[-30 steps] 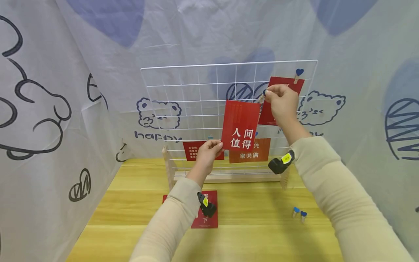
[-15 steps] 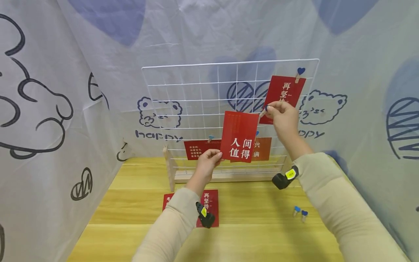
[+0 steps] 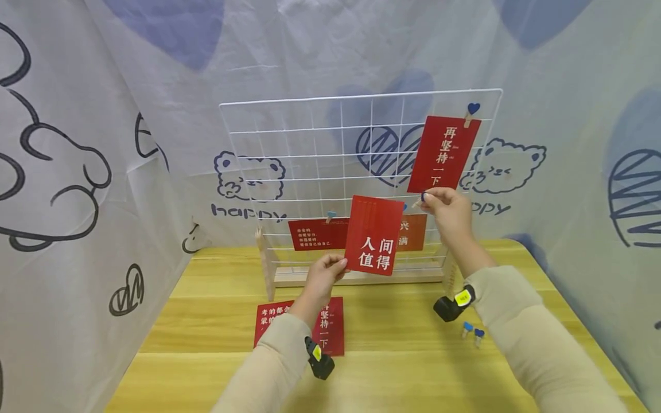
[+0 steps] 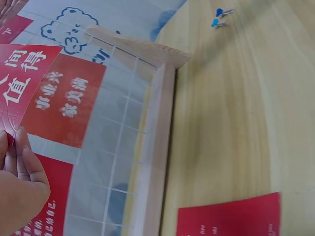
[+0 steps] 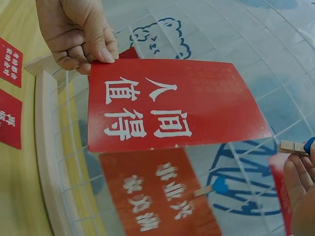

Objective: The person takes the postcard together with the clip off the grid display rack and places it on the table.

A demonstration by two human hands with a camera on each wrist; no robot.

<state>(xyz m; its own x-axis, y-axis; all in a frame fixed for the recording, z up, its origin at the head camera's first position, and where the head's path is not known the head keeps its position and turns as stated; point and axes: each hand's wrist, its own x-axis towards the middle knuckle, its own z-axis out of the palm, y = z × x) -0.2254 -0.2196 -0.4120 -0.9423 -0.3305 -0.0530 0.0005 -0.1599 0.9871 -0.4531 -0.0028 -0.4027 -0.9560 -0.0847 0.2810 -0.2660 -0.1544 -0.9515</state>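
Note:
My left hand (image 3: 322, 278) pinches a red card (image 3: 374, 235) with white characters by its lower left corner, holding it upright in front of a white wire grid (image 3: 304, 155). In the right wrist view, thumb and fingers grip the card's edge. My right hand (image 3: 453, 218) pinches a small wooden clothespin (image 5: 291, 146) with a dark blue heart, just off the card's upper right corner. Behind that hand, another red card (image 3: 445, 152) hangs from a heart clothespin (image 3: 470, 115). Low on the grid hang a red card (image 3: 317, 235) and an orange card (image 5: 157, 191), partly hidden.
The grid stands in a wooden base (image 3: 310, 279) on a wood-grain table (image 3: 403, 367). Two blue heart clothespins (image 3: 472, 332) lie at right. Red cards (image 3: 333, 327) lie at left, partly covered by my left arm. A printed cloth (image 3: 268, 51) hangs behind.
Both hands have come down, the left lowering its card and the right lowering its clothespin. The card hanging at upper right now shows almost wholly.

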